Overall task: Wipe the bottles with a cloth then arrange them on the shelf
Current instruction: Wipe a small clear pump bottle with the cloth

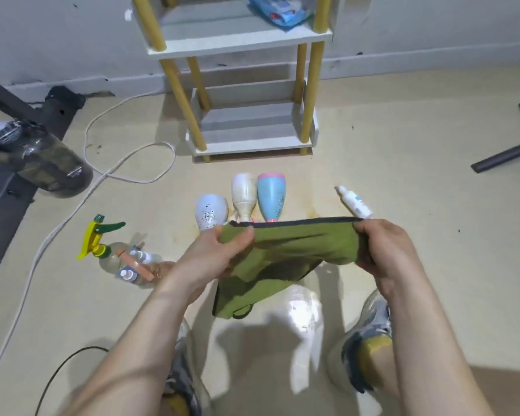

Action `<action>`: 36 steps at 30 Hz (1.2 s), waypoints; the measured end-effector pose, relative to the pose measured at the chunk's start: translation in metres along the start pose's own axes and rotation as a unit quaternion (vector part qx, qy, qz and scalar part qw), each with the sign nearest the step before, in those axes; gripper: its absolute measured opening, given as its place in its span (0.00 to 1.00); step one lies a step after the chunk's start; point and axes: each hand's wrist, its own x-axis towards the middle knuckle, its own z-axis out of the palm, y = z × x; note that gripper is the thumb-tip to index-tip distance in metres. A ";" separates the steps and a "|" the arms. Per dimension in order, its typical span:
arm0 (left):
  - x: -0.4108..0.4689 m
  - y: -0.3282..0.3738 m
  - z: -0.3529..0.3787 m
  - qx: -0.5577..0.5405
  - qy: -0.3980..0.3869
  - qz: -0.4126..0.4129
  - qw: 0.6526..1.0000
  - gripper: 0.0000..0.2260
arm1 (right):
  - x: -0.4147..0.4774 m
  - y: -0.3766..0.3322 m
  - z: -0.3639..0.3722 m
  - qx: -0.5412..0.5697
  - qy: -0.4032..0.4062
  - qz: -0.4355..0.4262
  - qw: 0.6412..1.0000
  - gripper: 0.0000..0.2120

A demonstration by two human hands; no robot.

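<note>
Two grips: left hand (219, 253) and right hand (385, 250) clench the green cloth (297, 247) taut | three bottles (244, 195) on floor just beyond, before shelf (252, 145) | risk: dangling cloth corner may knock one rolling.

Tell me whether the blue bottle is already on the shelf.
No, the blue bottle is on the floor in front of the shelf, beside the cream bottle.

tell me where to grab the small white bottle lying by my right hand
Take the small white bottle across the middle of its body, from above, with the right hand. It lies on its side on the floor, both long sides free for the fingers; its near end sits behind the green cloth.
</note>
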 end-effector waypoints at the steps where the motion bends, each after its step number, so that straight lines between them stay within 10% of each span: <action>1: 0.008 -0.003 0.005 0.002 -0.040 -0.011 0.999 0.18 | 0.013 0.010 -0.001 -0.008 0.046 0.012 0.999 0.03; 7: 0.080 -0.020 0.046 0.124 0.129 0.057 0.982 0.09 | 0.084 0.050 -0.019 0.039 0.126 0.096 0.987 0.03; 17: 0.148 -0.071 0.134 0.324 0.040 0.080 0.942 0.14 | 0.182 0.091 -0.012 -0.169 0.301 -0.039 0.938 0.12; 28: 0.161 -0.118 0.150 0.278 0.054 0.040 0.958 0.13 | 0.215 0.145 0.009 -0.551 0.144 -0.176 0.803 0.16; 36: 0.158 -0.123 0.144 0.031 0.097 -0.121 0.987 0.06 | 0.182 0.166 0.056 -0.544 -0.001 -0.204 0.814 0.06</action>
